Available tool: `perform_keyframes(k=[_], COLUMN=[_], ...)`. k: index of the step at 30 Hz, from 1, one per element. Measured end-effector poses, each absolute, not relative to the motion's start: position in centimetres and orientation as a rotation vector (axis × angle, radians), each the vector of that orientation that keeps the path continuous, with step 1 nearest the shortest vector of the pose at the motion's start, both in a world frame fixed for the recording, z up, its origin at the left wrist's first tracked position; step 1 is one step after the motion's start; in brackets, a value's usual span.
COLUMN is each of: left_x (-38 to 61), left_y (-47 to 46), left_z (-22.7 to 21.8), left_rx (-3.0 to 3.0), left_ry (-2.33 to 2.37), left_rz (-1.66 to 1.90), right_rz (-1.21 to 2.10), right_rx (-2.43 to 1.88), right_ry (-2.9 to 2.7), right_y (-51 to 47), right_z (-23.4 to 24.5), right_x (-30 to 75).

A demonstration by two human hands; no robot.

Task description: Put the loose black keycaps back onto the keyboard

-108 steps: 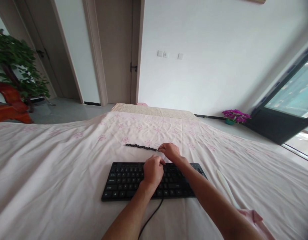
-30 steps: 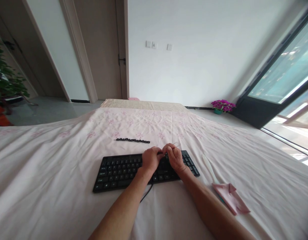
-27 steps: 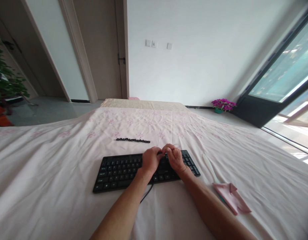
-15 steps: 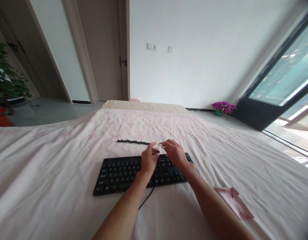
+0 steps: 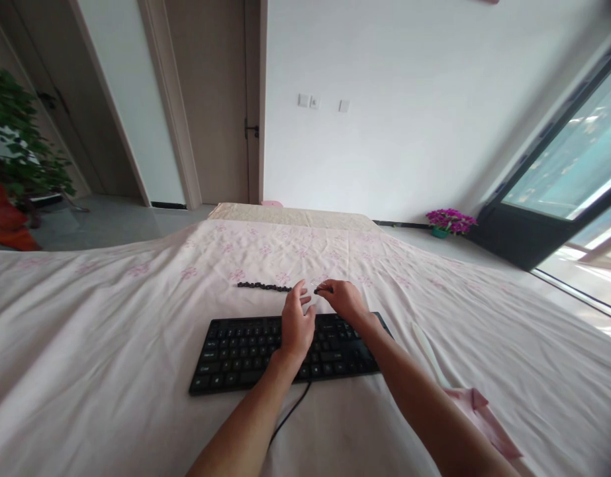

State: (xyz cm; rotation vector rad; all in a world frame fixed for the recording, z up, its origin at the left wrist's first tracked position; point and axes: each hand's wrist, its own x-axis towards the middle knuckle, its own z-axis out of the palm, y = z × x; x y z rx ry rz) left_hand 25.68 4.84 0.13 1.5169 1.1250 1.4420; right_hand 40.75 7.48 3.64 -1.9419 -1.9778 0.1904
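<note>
A black keyboard lies on the bed-like covered surface, partly hidden under my hands and forearms. Behind it runs a row of small black keycaps. My left hand hovers over the middle of the keyboard, fingers apart and holding nothing, its fingertips close to the right end of the row. To its right, my right hand pinches a small black keycap just behind the keyboard. Thin, light wire loops show faintly by its fingertips; how they are held is unclear.
Right of the keyboard lie a pale, slim strip-like tool and a folded pink cloth. A black cable leaves the keyboard's front edge. The pale flowered sheet is wrinkled all around.
The small black keycap has passed from my left hand to my right. My left fingers have spread, and my right fingers have closed down lower. The view has shifted slightly.
</note>
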Motion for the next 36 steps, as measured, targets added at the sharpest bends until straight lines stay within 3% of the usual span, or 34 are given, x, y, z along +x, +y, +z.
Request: perform_keyframes(k=[16,20,28,36], left_x=[10.6,10.7,12.6,10.4], left_y=[4.5,0.2,-10.4,-10.3], left_z=[1.8,2.4,1.4,1.1], left_rx=[2.041,2.186,2.309,2.383], left_ry=[1.585,1.444,1.136,1.146], left_rz=[1.209,1.140,0.592,0.452], right_rz=[0.223,0.192,0.088,0.136], right_rx=[-2.000,-2.026,-2.318,-2.524], right_ry=[-2.050,-2.019,-1.812,-1.692], right_y=[10.6,9.8,4.5,0.8], right_z=[2.1,3.1,4.5,4.4], right_x=[39.5,40.2,45.6,47.5])
